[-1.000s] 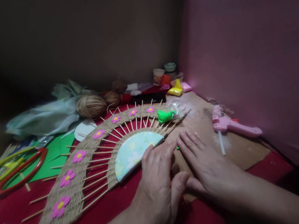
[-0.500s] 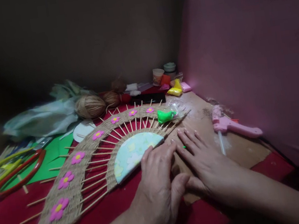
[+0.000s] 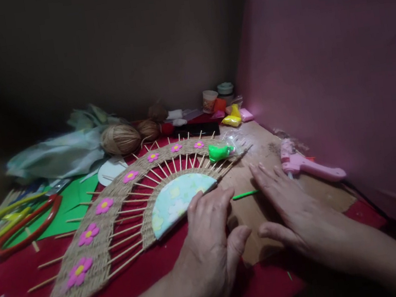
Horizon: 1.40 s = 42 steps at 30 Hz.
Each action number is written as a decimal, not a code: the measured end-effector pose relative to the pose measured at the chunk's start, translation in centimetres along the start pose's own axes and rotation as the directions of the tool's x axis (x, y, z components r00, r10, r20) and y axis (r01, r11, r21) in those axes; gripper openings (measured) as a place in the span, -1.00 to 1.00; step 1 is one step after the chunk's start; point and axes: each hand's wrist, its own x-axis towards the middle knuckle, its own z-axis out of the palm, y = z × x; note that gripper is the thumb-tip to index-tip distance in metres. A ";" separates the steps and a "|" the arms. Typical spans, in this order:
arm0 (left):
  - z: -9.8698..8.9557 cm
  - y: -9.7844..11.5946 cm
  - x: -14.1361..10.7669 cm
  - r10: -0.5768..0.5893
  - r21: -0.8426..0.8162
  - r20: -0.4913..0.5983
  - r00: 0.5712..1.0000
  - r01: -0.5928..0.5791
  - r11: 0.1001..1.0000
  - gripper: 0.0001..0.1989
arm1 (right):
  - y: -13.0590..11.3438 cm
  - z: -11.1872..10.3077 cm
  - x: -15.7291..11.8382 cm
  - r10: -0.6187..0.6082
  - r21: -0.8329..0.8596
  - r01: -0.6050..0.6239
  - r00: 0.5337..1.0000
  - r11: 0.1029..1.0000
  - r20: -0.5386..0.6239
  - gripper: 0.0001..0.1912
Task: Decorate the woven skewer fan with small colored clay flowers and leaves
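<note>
green strand lies on brown cardboard between both hands, likely for its flat surface; the right hand stretches at one end, unclenched; the left hand (thumb apart, no grip i can see) rests beside the fan.

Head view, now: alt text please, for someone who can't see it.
A thin green strip lies on brown board, its right end hidden by the right hand, its left end close to the left hand. A woven fan with pink flowers spreads leftward; a pink glue gun lies right.
</note>
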 end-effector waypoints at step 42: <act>1.1 0.5 1.2 0.121 0.456 0.152 0.981 -0.178 0.872 -0.45 | -0.8 1.3 -2.1 -0.087 -0.040 0.083 0.992 0.996 -0.095 -0.07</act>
